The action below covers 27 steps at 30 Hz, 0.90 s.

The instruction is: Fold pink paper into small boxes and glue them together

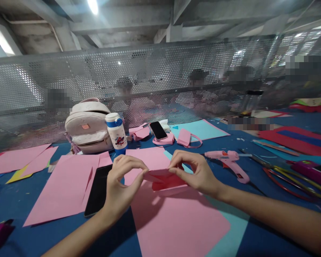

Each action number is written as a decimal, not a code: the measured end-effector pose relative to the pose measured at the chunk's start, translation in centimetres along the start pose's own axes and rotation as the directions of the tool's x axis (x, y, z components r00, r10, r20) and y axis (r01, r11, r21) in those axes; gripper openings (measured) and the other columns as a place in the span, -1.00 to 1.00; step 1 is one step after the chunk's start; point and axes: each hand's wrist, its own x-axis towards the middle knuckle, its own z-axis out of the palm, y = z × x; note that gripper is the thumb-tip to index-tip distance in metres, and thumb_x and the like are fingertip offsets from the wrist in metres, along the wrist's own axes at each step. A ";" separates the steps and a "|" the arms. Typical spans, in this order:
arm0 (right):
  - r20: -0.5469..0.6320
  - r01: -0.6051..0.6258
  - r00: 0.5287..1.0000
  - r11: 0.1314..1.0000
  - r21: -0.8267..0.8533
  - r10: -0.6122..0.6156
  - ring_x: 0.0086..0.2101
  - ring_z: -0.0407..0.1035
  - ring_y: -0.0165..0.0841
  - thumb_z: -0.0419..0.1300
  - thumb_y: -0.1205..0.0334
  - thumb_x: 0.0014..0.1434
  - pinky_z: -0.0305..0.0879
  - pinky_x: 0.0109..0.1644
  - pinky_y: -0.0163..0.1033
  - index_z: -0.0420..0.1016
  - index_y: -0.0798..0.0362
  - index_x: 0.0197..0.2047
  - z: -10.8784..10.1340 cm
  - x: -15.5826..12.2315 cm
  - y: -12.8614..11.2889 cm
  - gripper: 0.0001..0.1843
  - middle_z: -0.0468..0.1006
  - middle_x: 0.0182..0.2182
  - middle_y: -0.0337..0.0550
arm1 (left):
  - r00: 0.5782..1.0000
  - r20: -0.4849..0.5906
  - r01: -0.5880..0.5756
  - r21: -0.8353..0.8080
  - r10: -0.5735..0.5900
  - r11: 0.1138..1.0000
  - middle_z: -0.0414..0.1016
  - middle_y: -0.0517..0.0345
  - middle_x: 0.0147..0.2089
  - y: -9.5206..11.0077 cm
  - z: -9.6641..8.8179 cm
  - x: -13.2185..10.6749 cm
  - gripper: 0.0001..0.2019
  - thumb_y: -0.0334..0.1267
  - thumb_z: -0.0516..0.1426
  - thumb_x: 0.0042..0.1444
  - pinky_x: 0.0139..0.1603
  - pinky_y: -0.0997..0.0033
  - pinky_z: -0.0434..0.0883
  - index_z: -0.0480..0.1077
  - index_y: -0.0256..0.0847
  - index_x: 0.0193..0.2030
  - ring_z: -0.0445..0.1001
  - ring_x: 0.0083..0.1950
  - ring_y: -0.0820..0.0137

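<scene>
Between my two hands is a folded piece of pink and red paper (167,181), raised just over a large pink sheet (182,221). My left hand (124,182) pinches its left end between thumb and forefinger. At its right end, the thumb and fingers of my right hand (195,169) grip the upper edge. The red side faces partly toward me, under a pink flap. Beneath the pink sheet, a light blue sheet (230,217) sticks out on the right. A black tablet or phone (97,189) lies beside my left wrist.
A pink glue gun (230,160) and scissors (291,180) lie on the right. Behind my hands are small pink paper bags (187,138), a phone (158,130), a bottle (117,134) and a white backpack (89,125). A perforated metal screen (155,85) stands across the table; people sit beyond it.
</scene>
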 end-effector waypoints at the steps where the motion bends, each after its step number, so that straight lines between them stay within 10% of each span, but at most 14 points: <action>1: -0.009 -0.002 1.000 1.000 -0.001 0.002 -0.46 0.31 -0.41 0.26 0.30 0.21 0.24 -0.43 -0.29 0.51 0.08 -0.40 -0.1 0.0 0.1 -0.86 0.50 -0.46 -0.18 | 1.000 -0.013 0.016 -0.002 -0.016 1.000 0.56 0.20 -0.31 -0.1 -0.1 0.0 -0.89 -0.36 0.20 0.23 -0.06 0.24 0.28 0.48 -0.14 -0.33 0.48 -0.23 0.33; 27: 0.022 0.083 0.996 0.996 -0.010 -0.083 -0.42 0.35 -0.40 0.27 0.35 0.23 0.24 -0.43 -0.30 0.55 0.08 -0.33 0.3 -0.8 -0.1 -0.92 0.53 -0.43 -0.17 | 0.997 0.050 -0.050 -0.047 0.052 0.998 0.58 0.25 -0.32 0.5 0.7 -0.6 -0.93 -0.36 0.27 0.19 -0.09 0.21 0.23 0.50 -0.10 -0.28 0.48 -0.28 0.35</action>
